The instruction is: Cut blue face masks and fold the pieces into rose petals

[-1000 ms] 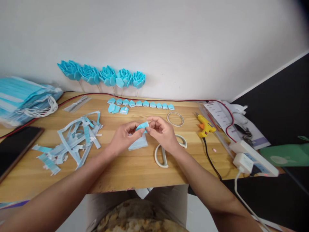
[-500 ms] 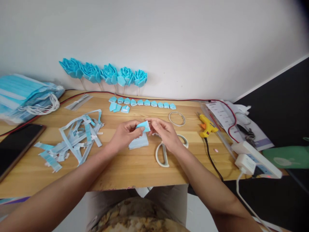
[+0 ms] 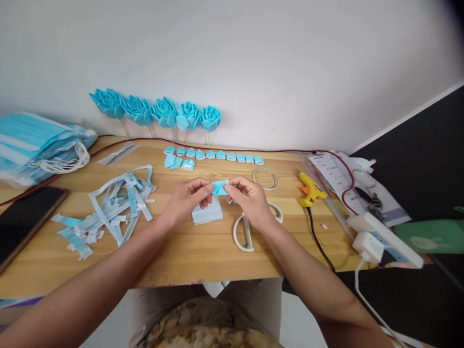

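Both my hands pinch one small blue folded piece (image 3: 219, 187) above the middle of the wooden table (image 3: 203, 251). My left hand (image 3: 186, 200) grips its left end and my right hand (image 3: 248, 199) grips its right end, fingers closed. A small stack of blue squares (image 3: 207, 213) lies on the table just below the piece. White-handled scissors (image 3: 243, 233) lie partly under my right wrist. A row of several folded blue petals (image 3: 213, 155) sits further back.
Blue fabric roses (image 3: 159, 111) lean on the wall. Cut mask strips (image 3: 112, 203) lie at left, near a stack of face masks (image 3: 36, 145) and a dark phone (image 3: 21, 217). At right are a tape ring (image 3: 266, 178), a yellow glue gun (image 3: 310, 189), papers (image 3: 337, 179) and a power strip (image 3: 384, 237).
The blue piece has been turned from tilted to level between my fingertips, and my hands have drawn slightly apart along it. The view has shifted a little.
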`<state>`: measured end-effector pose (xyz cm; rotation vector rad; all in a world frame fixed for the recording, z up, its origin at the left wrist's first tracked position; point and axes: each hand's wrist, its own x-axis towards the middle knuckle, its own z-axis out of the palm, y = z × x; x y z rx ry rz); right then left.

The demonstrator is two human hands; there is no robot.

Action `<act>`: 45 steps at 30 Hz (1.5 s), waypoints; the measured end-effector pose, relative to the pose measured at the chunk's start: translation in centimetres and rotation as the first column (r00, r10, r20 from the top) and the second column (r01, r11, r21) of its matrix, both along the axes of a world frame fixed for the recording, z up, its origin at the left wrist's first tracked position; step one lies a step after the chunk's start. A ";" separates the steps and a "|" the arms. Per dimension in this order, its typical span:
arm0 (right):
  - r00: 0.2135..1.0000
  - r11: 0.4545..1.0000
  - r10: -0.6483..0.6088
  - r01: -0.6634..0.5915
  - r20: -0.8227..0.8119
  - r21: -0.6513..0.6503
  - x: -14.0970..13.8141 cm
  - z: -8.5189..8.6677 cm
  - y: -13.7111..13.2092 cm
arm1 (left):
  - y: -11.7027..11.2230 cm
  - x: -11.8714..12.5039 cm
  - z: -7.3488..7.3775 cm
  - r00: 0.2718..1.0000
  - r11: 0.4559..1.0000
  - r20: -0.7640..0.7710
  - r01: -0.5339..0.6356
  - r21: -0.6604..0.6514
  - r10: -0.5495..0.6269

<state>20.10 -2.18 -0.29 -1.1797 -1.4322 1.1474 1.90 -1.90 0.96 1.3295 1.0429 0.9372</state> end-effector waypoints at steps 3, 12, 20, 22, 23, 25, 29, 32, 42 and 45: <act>1.000 1.000 -0.008 0.008 0.000 0.013 0.0 -0.1 0.0 | 0.1 0.0 -0.1 1.000 1.000 -0.015 0.018 -0.020 -0.019; 0.999 1.000 -0.027 0.026 -0.039 -0.005 -0.4 0.3 -0.2 | 0.0 0.1 0.1 0.999 1.000 -0.031 0.005 -0.019 -0.006; 0.999 0.999 0.014 -0.015 0.029 0.031 -0.5 0.1 -0.2 | 0.1 0.1 -0.2 0.999 0.999 -0.022 -0.029 -0.025 0.028; 0.999 0.999 0.024 -0.025 0.023 0.026 -0.5 0.0 -0.2 | 0.1 0.2 -0.2 0.999 0.999 -0.025 -0.033 -0.028 0.032; 0.999 0.999 0.024 -0.025 0.021 0.024 -0.5 0.0 -0.2 | 0.1 0.2 -0.2 0.999 0.999 -0.028 -0.027 -0.030 0.026; 1.000 0.999 0.023 -0.024 0.020 0.024 -0.5 -0.1 -0.2 | 0.0 0.2 -0.2 0.999 1.000 -0.037 -0.006 -0.027 0.005; 1.000 0.999 0.023 -0.024 0.021 0.026 -0.6 -0.1 -0.2 | 0.0 0.1 -0.6 0.998 1.000 -0.057 0.027 -0.002 -0.027; 0.999 0.999 0.032 -0.033 0.040 0.020 -0.6 0.0 -0.2 | 0.1 0.0 -0.9 0.997 1.000 -0.069 0.020 0.013 -0.019; 0.993 0.994 0.113 -0.113 -0.027 0.002 0.0 0.4 -0.3 | 0.0 0.1 -0.1 1.000 0.999 -0.011 0.000 -0.049 0.000; 0.993 0.994 0.105 -0.105 0.046 -0.008 -0.2 0.6 -0.3 | 0.0 0.2 -0.3 1.000 0.999 -0.008 0.001 -0.051 -0.001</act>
